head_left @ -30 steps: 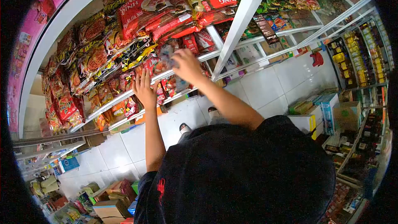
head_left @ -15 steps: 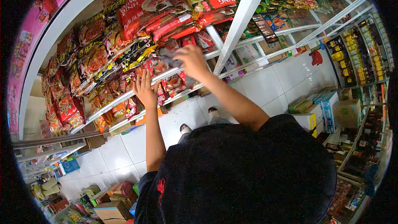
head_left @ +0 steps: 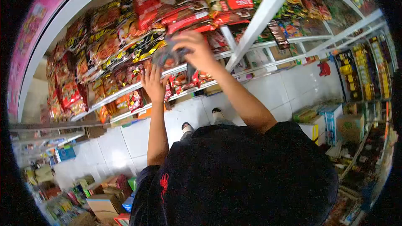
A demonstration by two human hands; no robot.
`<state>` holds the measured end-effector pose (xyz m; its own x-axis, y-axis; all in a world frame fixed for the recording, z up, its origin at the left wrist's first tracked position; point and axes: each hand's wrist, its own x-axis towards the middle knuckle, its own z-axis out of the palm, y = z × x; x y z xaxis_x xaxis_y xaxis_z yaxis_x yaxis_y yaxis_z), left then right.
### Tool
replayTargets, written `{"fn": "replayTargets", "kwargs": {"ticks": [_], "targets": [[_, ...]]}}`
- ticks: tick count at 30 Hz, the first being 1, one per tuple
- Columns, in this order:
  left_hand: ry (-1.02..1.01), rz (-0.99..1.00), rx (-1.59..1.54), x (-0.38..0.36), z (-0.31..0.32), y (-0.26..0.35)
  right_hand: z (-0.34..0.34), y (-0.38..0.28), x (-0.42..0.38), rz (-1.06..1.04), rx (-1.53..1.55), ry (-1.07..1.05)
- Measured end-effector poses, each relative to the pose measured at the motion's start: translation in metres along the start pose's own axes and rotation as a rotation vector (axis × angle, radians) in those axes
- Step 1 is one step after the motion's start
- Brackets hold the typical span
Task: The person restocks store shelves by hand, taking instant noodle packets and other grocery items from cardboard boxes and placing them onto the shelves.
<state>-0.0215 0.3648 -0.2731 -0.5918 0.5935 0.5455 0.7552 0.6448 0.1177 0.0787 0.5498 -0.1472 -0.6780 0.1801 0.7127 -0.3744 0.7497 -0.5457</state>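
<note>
My right hand (head_left: 197, 53) is curled round a dark grey cloth (head_left: 166, 57), which is smeared by motion and hangs partly over the shelf's front rail. Its fingers are just below the red noodle packets (head_left: 184, 4). Lower and to the left, my left hand (head_left: 154, 84) rests on the white shelf rail (head_left: 121, 95) with its fingers stretched out, holding nothing. Black and yellow noodle packets (head_left: 106, 50) lie in stacks behind it. Under the rail, more red packets (head_left: 180, 80) show on a lower level.
A white upright post (head_left: 264, 14) rises right of my right hand. Green packets (head_left: 295, 6) sit beyond it. Cardboard boxes (head_left: 104, 207) stand on the tiled floor (head_left: 111, 152) at lower left, and more boxes (head_left: 349, 125) at right beside shelves of jars (head_left: 362, 67).
My right hand has moved slightly along the rail with the grey cloth, which now shows more. My left hand stays on the rail. The whole view has shifted a little.
</note>
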Motion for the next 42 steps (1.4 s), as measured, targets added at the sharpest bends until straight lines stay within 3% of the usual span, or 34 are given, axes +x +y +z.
{"fn": "replayTargets", "kwargs": {"ticks": [3,5,8,12,15,17,19,21,23,26,27,29,32,35,37,39,42], "targets": [[0.045,0.002,-0.039,0.004,-0.007,0.007,-0.006,0.020,-0.015,0.066,-0.162,0.123],[0.061,-0.002,-0.056,0.004,-0.007,0.008,-0.002,0.058,-0.057,0.141,-0.383,0.040],[0.058,-0.011,-0.051,0.007,-0.011,0.009,-0.002,0.051,-0.072,0.233,-0.484,0.081],[0.058,-0.011,-0.064,0.004,-0.009,0.008,0.046,0.017,-0.058,0.114,-0.332,-0.097],[0.047,-0.016,-0.065,0.004,-0.010,0.008,0.029,0.064,-0.057,0.094,-0.350,-0.071],[0.051,-0.023,-0.069,0.004,-0.008,0.008,-0.012,0.097,-0.055,0.244,-0.365,0.016],[0.057,-0.030,-0.070,0.005,-0.009,0.008,-0.020,0.089,-0.052,0.405,-0.621,0.316],[0.057,-0.024,-0.075,0.004,-0.009,0.008,0.005,0.078,-0.053,0.403,-0.496,0.159],[0.057,-0.028,-0.079,0.004,-0.009,0.009,0.040,0.057,-0.053,0.213,-0.453,0.032],[0.060,-0.021,-0.082,0.004,-0.010,0.009,0.039,0.047,-0.049,0.207,-0.314,-0.092],[0.062,-0.016,-0.085,0.004,-0.011,0.008,0.025,0.056,-0.050,0.174,-0.424,-0.062],[0.054,-0.016,-0.086,0.005,-0.013,0.009,-0.004,0.087,-0.058,0.301,-0.528,0.100],[0.055,-0.018,-0.086,0.005,-0.011,0.007,-0.005,0.083,-0.056,0.393,-0.721,0.211],[0.057,-0.014,-0.089,0.003,-0.010,0.009,0.034,0.049,-0.050,0.238,-0.564,0.016],[0.058,-0.010,-0.082,0.004,-0.012,0.007,0.032,0.051,-0.050,0.194,-0.494,0.014],[0.047,-0.020,-0.095,0.005,-0.013,0.008,0.001,0.078,-0.052,0.244,-0.561,0.020],[0.049,-0.014,-0.090,0.003,-0.010,0.006,-0.023,0.100,-0.052,0.400,-0.868,0.225]]}}
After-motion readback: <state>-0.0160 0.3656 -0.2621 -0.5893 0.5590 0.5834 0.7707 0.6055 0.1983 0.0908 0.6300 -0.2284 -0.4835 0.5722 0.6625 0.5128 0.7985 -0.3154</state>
